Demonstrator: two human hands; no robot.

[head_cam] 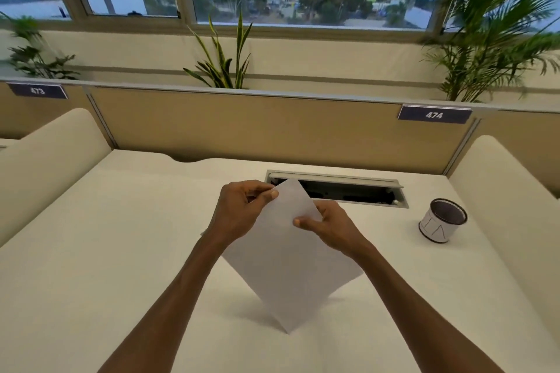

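Note:
A white sheet of paper (288,266) is held up over the cream desk (106,251), turned like a diamond with its lowest corner touching or just above the desktop. My left hand (239,212) pinches the sheet near its top corner between thumb and fingers. On the upper right edge, my right hand (328,227) grips the paper with the thumb on the front face. Both forearms reach in from the bottom of the view.
A small round cup (442,221) wrapped in white paper stands at the right of the desk. An open cable tray slot (348,191) lies behind the hands. Tan partitions with tags 473 and 474, padded side dividers, plants and windows surround the desk.

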